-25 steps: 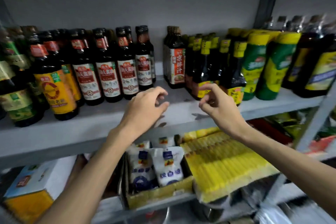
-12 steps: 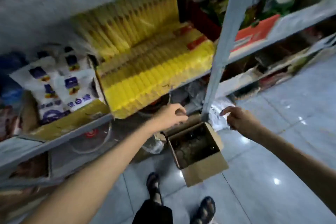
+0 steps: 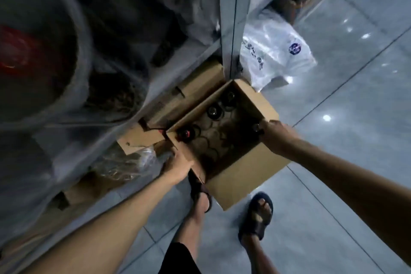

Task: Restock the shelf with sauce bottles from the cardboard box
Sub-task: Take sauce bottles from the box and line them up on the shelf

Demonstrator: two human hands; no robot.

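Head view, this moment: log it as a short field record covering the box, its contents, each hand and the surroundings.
box: open brown cardboard box on the grey tiled floor, beside the grey metal shelf post
contents: dark-capped sauce bottles, upright, mostly along the far side; count unclear
right hand: at the box's right wall, fingers curled on a dark bottle top
left hand: at the box's near-left edge; grip unclear
nearby: white plastic bag beyond the box; sandalled feet in front of it
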